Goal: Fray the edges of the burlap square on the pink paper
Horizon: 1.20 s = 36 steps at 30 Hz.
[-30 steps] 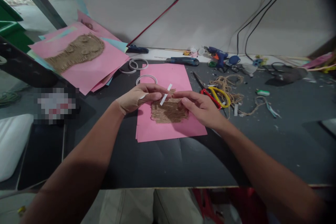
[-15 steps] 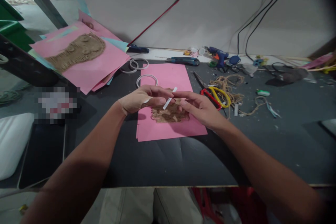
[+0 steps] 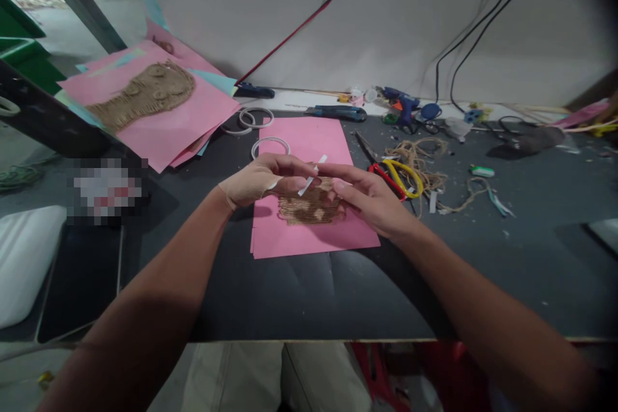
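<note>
Above the twine piece, my left hand [image 3: 263, 179], with a beige wrap round the palm, is closed in a pinch on a small white strip [image 3: 305, 187]. The strip slants, its far end showing beyond the fingers. My right hand [image 3: 369, 196] faces it from the right, thumb and index finger apart. Its index fingertip meets the left fingertips by the strip. Under both hands lies a flat piece of brown twine rows [image 3: 309, 211], partly covered by the fingers, on pink paper sheets [image 3: 275, 243].
Scissors [image 3: 405, 179] with red and yellow handles lie right of the paper, beside tangled twine [image 3: 418, 154]. White tape rolls [image 3: 258, 117], a utility knife [image 3: 338, 113] and a blue glue gun [image 3: 403, 103] sit behind. A pink paper stack [image 3: 193, 122] bears another twine shape [image 3: 145, 90].
My fingers have shifted slightly around the white strip, and the right index fingertip is now closer to it. More of the twine piece shows below the hands.
</note>
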Tool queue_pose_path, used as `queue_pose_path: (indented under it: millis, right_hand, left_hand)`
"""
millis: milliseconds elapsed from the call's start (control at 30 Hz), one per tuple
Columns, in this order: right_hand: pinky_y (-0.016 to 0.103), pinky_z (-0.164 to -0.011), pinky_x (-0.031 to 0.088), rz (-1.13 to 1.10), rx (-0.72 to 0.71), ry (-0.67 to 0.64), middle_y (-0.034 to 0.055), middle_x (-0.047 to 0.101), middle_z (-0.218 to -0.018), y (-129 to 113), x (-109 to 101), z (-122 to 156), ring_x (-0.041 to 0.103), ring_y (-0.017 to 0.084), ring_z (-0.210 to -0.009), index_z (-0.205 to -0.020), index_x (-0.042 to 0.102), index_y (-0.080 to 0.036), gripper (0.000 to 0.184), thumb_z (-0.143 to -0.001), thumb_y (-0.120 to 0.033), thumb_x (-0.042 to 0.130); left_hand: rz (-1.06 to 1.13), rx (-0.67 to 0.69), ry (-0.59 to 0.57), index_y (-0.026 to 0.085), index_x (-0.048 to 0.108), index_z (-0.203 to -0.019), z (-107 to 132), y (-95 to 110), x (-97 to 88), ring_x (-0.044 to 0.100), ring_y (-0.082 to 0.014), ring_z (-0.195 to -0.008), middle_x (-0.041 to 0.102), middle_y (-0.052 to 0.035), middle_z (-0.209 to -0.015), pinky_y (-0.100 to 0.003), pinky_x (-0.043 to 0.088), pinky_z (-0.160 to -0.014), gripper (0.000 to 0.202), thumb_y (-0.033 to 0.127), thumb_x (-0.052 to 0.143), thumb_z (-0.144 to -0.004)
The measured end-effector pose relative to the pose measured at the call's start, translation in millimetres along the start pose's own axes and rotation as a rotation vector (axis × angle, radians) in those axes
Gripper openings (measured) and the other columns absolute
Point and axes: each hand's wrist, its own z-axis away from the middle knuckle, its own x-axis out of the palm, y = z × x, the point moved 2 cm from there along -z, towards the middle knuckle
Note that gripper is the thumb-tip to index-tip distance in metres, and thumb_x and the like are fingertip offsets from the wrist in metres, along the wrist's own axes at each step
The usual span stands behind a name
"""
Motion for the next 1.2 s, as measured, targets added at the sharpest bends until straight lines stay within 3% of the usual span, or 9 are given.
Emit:
queue_pose_path:
  millis: [100,200,367,567,700,800,967,1200]
  right_hand:
    - [0.035,-0.09,0.059,0.023,-0.038,0.005,0.0047,0.074,-0.13,2.8,0.5,-0.6,0.07,0.018,-0.107,-0.129,0.075,-0.032,0.038,-0.095,-0.048,0.074]
    - [0.034,-0.088,0.06,0.016,-0.038,0.032,0.005,0.076,-0.127,4.7,0.3,-1.5,0.071,0.018,-0.105,-0.128,0.075,-0.031,0.037,-0.095,-0.048,0.073]
    - [0.03,-0.07,0.059,-0.031,-0.038,0.106,0.0061,0.077,-0.123,4.7,-1.2,-1.8,0.072,0.018,-0.096,-0.124,0.077,-0.03,0.038,-0.091,-0.05,0.077]
    - [0.032,-0.078,0.06,0.026,-0.074,0.16,0.0045,0.079,-0.102,6.5,-2.8,-2.9,0.071,0.015,-0.085,-0.109,0.08,-0.025,0.029,-0.087,-0.045,0.083]
    - [0.031,-0.072,0.06,0.065,-0.063,0.155,0.0028,0.076,-0.093,12.3,-1.5,-4.6,0.068,0.014,-0.075,-0.099,0.075,-0.022,0.031,-0.08,-0.041,0.089]
    - [0.032,-0.071,0.061,0.051,-0.063,0.114,0.0007,0.072,-0.091,13.5,1.4,-5.0,0.068,0.015,-0.077,-0.106,0.072,-0.024,0.037,-0.077,-0.04,0.09]
    - [0.035,-0.072,0.062,0.08,-0.051,-0.017,-0.001,0.068,-0.09,8.3,10.3,-5.7,0.067,0.017,-0.078,-0.138,0.064,-0.032,0.062,-0.081,-0.036,0.087]
    - [0.039,-0.087,0.06,0.206,-0.128,-0.079,0.0023,0.072,-0.099,-1.3,24.6,-26.0,0.071,0.019,-0.089,-0.136,0.064,-0.026,0.055,-0.085,-0.032,0.083]
  left_hand:
    - [0.009,-0.009,-0.036,0.022,0.084,-0.102,0.2,-0.9,1.3,0.076,-0.0263,-0.101,0.081,-0.0134,-0.113,-0.036,0.062,-0.085,0.038,0.045,0.092,-0.073]
    - [-0.012,0.0,-0.016,0.022,0.085,-0.103,-0.1,-0.5,0.9,0.076,-0.0271,-0.1,0.081,-0.0128,-0.11,-0.038,0.062,-0.086,0.038,0.045,0.092,-0.074]
    - [-0.061,0.038,0.098,0.02,0.085,-0.099,-2.6,-2.5,-5.2,0.074,-0.0233,-0.089,0.079,-0.0121,-0.102,-0.033,0.06,-0.077,0.037,0.048,0.089,-0.076]
    - [-0.037,0.097,0.304,0.019,0.082,-0.099,-4.7,-12.6,-18.8,0.07,-0.0158,-0.085,0.077,-0.0094,-0.102,-0.025,0.057,-0.071,0.033,0.047,0.085,-0.081]
    - [-0.013,0.083,0.376,0.019,0.081,-0.095,-5.4,-17.8,-22.8,0.069,-0.0145,-0.081,0.077,-0.0094,-0.102,-0.021,0.055,-0.064,0.03,0.046,0.084,-0.082]
    - [0.012,0.085,0.389,0.019,0.08,-0.094,-5.9,-19.4,-23.0,0.069,-0.0142,-0.081,0.077,-0.0092,-0.101,-0.021,0.055,-0.064,0.029,0.044,0.084,-0.082]
    - [0.094,0.1,0.402,0.018,0.079,-0.091,-7.0,-21.7,-23.7,0.068,-0.012,-0.076,0.077,-0.0086,-0.099,-0.02,0.051,-0.059,0.027,0.042,0.084,-0.081]
    - [0.134,0.133,0.399,0.017,0.079,-0.093,-8.3,-25.0,-28.5,0.067,-0.0122,-0.074,0.077,-0.0083,-0.096,-0.022,0.052,-0.061,0.027,0.041,0.084,-0.082]
